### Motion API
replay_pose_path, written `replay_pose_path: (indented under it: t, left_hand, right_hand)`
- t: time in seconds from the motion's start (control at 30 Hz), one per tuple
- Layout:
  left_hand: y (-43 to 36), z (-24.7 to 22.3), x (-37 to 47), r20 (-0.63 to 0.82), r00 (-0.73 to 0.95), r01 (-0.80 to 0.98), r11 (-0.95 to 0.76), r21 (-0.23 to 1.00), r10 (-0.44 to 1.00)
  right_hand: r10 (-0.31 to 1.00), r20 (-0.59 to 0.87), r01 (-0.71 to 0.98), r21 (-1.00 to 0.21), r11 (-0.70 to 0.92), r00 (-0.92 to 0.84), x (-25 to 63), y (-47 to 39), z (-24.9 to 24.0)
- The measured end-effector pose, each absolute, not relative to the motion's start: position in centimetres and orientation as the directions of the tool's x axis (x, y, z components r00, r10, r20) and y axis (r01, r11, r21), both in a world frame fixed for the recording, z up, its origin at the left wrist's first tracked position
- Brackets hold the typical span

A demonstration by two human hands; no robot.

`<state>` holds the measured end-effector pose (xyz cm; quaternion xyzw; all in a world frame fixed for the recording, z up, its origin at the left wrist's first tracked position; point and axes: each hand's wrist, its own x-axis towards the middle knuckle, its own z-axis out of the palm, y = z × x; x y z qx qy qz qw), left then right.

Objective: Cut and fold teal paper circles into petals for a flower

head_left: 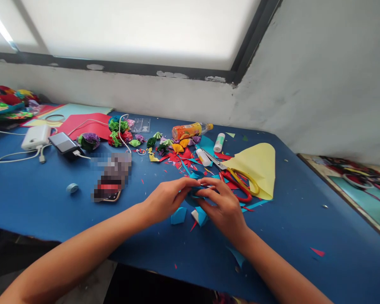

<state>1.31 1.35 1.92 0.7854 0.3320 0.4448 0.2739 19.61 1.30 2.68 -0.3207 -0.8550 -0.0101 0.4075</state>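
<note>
The biggest thing is the blue desk [139, 245]. Counting from where the two hands meet, a red paper sheet [85, 125] lies far off at ten o'clock. A pale yellow sheet [261, 162] lies at two o'clock, and an orange bottle [190, 130] lies on its side at twelve.

The left hand [164, 198] comes in from eight o'clock with its fingers bent, and the right hand [224, 207] comes in from four. Both pinch the same little piece of dark blue paper [192, 200] with their fingertips, and it is right in the middle, just over the desk. The fingers hide some of it.

Scissors [221, 165] with red and yellow handles lie near the right hand, between two and three o'clock. A phone [112, 177], partly blurred out, is at nine. A glue stick [219, 142] is at one. A folded bright blue piece [178, 215] sits at seven, near the left hand. A small roll of tape [72, 188] is farther away at nine.
</note>
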Motion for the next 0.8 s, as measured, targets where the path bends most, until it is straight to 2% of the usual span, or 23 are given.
replay_pose_path:
  t: [0.1,0.2,0.37,0.6,0.8]
  left_hand:
    - [1.33,1.95,1.52,0.474,0.320,0.180,-0.544,0.820,0.820]
    - [1.19,2.21,1.51,0.395,0.343,0.169,-0.470,0.866,0.852]
    - [1.08,2.35,1.27,0.372,0.437,0.280,-0.517,0.809,0.819]
    - [1.55,2.04,1.28,0.433,0.391,0.306,-0.559,0.771,0.812]
    - [1.59,2.18,1.10,0.313,0.441,0.401,-0.496,0.770,0.841]
  right_hand:
    - [0.569,0.695,0.529,-0.311,0.789,-0.439,19.46,1.24,2.75]
    - [0.627,0.674,0.545,-0.379,0.748,-0.392,19.47,1.17,2.70]
    - [0.694,0.622,0.614,-0.400,0.681,-0.364,19.59,1.06,2.56]
    - [0.733,0.576,0.612,-0.446,0.653,-0.361,19.70,0.88,3.14]
    - [0.695,0.595,0.598,-0.403,0.693,-0.403,19.70,0.55,3.10]
